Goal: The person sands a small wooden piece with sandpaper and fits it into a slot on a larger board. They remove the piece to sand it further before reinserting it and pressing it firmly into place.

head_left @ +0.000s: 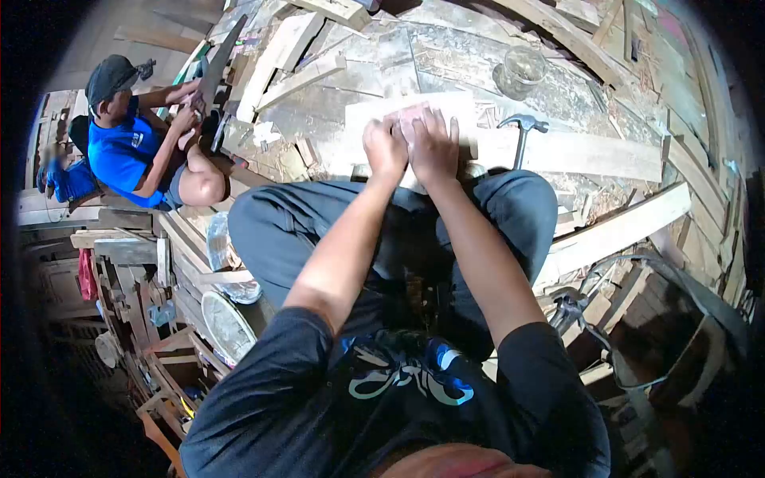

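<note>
My left hand (385, 150) and my right hand (433, 150) are side by side in front of my crossed legs, fingers bent and pressed down. Both grip a flat pinkish-red piece that looks like sandpaper (410, 113); its edges are partly hidden under my fingers. Beneath it lies a pale, smooth wooden board (358, 119), bright in the light. Just right of my right hand, a claw hammer (522, 142) rests with its head away from me, close to my right knee.
At the left, another person in a blue shirt (131, 155) sits holding a handsaw (217, 68). A clear round tub (524, 68) stands at the back. Long planks (594, 153) lie to the right, and a cable (669, 275) loops beside my right leg. Wood offcuts and shavings are scattered around.
</note>
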Tool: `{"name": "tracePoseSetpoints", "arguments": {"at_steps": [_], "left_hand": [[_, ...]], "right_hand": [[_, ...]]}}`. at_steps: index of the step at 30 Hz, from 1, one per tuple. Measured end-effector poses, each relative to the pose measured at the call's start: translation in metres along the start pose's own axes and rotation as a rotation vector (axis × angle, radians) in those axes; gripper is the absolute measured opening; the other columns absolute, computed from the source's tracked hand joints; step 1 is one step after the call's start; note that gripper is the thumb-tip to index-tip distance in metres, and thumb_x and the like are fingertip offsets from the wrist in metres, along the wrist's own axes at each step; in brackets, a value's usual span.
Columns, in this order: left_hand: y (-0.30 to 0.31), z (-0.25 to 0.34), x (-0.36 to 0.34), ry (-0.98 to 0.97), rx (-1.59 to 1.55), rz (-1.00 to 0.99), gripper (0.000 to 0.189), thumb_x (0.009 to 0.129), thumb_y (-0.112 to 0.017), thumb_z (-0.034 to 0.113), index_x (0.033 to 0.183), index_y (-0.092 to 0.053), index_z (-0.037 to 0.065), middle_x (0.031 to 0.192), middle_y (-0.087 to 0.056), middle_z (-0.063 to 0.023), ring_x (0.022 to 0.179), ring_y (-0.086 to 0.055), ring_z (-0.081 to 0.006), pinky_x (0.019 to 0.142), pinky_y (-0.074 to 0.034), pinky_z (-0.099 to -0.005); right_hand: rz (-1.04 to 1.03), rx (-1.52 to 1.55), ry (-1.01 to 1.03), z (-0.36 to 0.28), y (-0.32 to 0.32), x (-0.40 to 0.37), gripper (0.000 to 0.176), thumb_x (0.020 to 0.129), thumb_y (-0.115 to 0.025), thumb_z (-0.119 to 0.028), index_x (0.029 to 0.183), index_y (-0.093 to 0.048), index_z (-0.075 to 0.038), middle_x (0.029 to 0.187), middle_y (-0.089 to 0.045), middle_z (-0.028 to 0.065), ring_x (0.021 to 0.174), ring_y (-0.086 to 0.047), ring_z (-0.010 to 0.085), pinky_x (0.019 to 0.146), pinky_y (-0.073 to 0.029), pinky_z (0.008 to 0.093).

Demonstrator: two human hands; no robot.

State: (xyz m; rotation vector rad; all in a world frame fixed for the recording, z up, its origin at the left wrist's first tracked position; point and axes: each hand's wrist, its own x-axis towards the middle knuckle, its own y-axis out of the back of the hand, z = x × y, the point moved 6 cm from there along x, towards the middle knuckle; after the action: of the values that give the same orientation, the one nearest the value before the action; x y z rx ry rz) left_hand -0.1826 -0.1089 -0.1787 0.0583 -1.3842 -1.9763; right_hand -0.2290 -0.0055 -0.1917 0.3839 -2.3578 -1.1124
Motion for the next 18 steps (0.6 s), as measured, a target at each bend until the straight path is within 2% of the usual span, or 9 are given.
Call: {"name": "tracePoseSetpoints", "arguments": {"at_steps": [1,6,7,9,10,13,14,17,18], "left_hand": [[-0.002,-0.003,0.009,-0.019,-0.116,0.035,0.014,0.083,-0.063,0.008,0.092,-0.069,0.0,0.084,-0.059,-0.0229,0.087,-0.056,-0.0422,0.081,-0.045,-0.0494],[0.002,-0.003,-0.007,0.001,-0.013,-0.027,0.014,0.082,-0.062,0.006,0.092,-0.069,-0.001,0.084,-0.058,-0.0229,0.087,-0.056,-0.0417,0.081,-0.045,-0.0496],[0.009,-0.003,-0.018,-0.046,-0.104,0.0,0.013,0.082,-0.062,0.005,0.091,-0.07,0.0,0.085,-0.058,-0.0225,0.088,-0.057,-0.0414,0.081,-0.045,-0.0495],[0.013,-0.003,-0.032,0.011,-0.034,0.044,0.01,0.081,-0.066,0.006,0.089,-0.07,0.002,0.082,-0.06,-0.0204,0.083,-0.058,-0.0408,0.077,-0.047,-0.0493],[0.012,-0.004,-0.028,0.007,-0.097,0.007,0.013,0.081,-0.063,0.005,0.091,-0.069,0.0,0.083,-0.058,-0.0222,0.085,-0.056,-0.0412,0.08,-0.045,-0.05],[0.007,0.0,-0.008,-0.124,-0.036,0.138,0.01,0.081,-0.066,0.006,0.09,-0.07,0.004,0.079,-0.058,-0.0197,0.081,-0.058,-0.0399,0.075,-0.046,-0.0492],[0.001,-0.004,0.001,-0.058,-0.063,0.044,0.014,0.082,-0.063,0.006,0.093,-0.071,0.001,0.084,-0.061,-0.0228,0.087,-0.059,-0.0422,0.082,-0.047,-0.0484],[-0.008,-0.022,0.028,0.172,-0.202,-0.022,0.02,0.082,-0.061,0.003,0.099,-0.071,0.0,0.085,-0.064,-0.0237,0.082,-0.063,-0.039,0.08,-0.05,-0.0443],[-0.005,-0.029,0.034,0.382,-0.364,-0.039,0.019,0.085,-0.062,0.003,0.101,-0.071,-0.002,0.091,-0.07,-0.0198,0.078,-0.067,-0.0279,0.068,-0.053,-0.035]], "right_hand": [[0.008,-0.008,0.006,0.001,-0.001,-0.001,0.03,0.089,-0.063,-0.031,0.106,-0.066,-0.006,0.135,-0.057,0.0144,0.134,-0.046,0.028,0.116,-0.024,0.0523],[-0.012,0.024,-0.021,0.002,-0.001,-0.001,0.029,0.09,-0.062,-0.029,0.109,-0.067,-0.008,0.135,-0.057,0.0136,0.134,-0.046,0.0274,0.115,-0.025,0.0514],[-0.006,0.017,-0.014,-0.001,0.001,-0.003,0.028,0.09,-0.061,-0.029,0.108,-0.067,-0.008,0.134,-0.057,0.0135,0.134,-0.046,0.0274,0.115,-0.026,0.0515],[0.015,0.0,-0.006,-0.003,0.005,-0.001,0.028,0.09,-0.061,-0.029,0.107,-0.067,-0.008,0.134,-0.057,0.0133,0.134,-0.045,0.0273,0.114,-0.027,0.0516],[0.009,0.003,0.007,-0.003,0.006,-0.001,0.03,0.088,-0.064,-0.03,0.107,-0.066,-0.007,0.133,-0.057,0.0132,0.132,-0.047,0.0282,0.113,-0.028,0.0526],[0.085,-0.043,0.05,-0.003,0.003,-0.002,0.032,0.083,-0.068,-0.03,0.106,-0.066,-0.008,0.133,-0.058,0.0131,0.131,-0.049,0.0289,0.113,-0.029,0.0534],[0.1,-0.061,0.066,-0.002,0.002,-0.004,0.032,0.08,-0.07,-0.028,0.105,-0.066,-0.007,0.131,-0.059,0.0129,0.129,-0.05,0.0297,0.112,-0.03,0.0542],[0.085,-0.05,0.081,0.0,0.001,-0.005,0.033,0.08,-0.069,-0.026,0.107,-0.066,-0.007,0.132,-0.059,0.0133,0.129,-0.05,0.0299,0.113,-0.029,0.054],[0.067,-0.001,0.085,0.001,0.003,-0.007,0.04,0.078,-0.07,-0.025,0.113,-0.065,-0.007,0.135,-0.057,0.0139,0.13,-0.049,0.0304,0.113,-0.028,0.0541]]}}
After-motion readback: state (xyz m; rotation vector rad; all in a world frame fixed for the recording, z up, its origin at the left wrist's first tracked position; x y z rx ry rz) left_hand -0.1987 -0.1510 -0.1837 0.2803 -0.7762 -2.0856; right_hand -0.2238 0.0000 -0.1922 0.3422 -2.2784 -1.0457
